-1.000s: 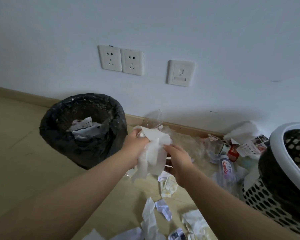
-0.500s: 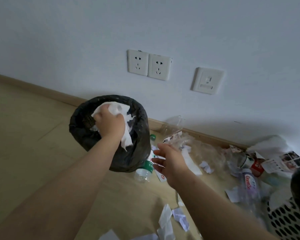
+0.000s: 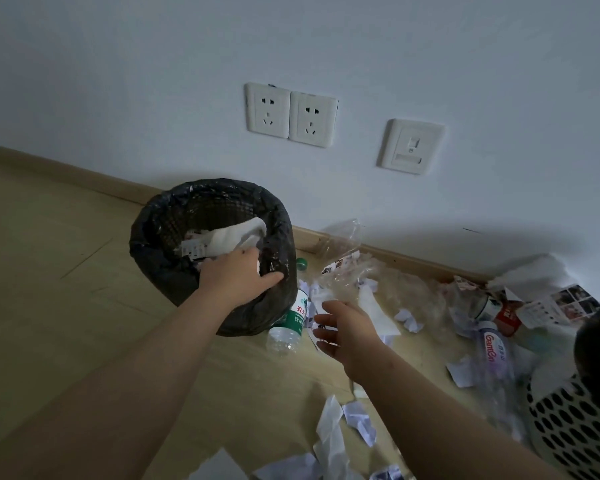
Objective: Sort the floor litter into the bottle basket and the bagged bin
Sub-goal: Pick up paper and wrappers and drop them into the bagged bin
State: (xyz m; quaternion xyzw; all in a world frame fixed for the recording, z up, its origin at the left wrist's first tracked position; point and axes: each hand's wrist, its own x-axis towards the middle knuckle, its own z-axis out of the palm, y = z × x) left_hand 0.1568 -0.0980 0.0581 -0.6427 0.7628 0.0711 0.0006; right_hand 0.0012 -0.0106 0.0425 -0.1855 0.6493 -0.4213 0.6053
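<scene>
**Paper started, bottles all left to do**

The bagged bin (image 3: 153,251) by the wall holds a white paper wad (image 3: 238,235) on top of some printed scraps, so the paper side has a start. The left hand (image 3: 238,284) hangs over the bin's near rim, fingers loose and spread, holding nothing I can make out. The right hand (image 3: 349,336) hovers above the floor, open and empty.

Plenty remains. A green-labelled bottle (image 3: 291,323) lies against the bin's foot. A blue-lettered bottle (image 3: 492,358) lies near the bottle basket (image 3: 575,431) at the right edge, and a red-labelled one (image 3: 503,311) sits further back. The basket's inside is too dark to read. Paper scraps (image 3: 329,427) dot the floor in front.

A crumpled clear plastic sheet (image 3: 357,271) sprawls over the pile along the skirting. I'd guess it hides smaller bits and will drag on whatever is lifted from under it.
</scene>
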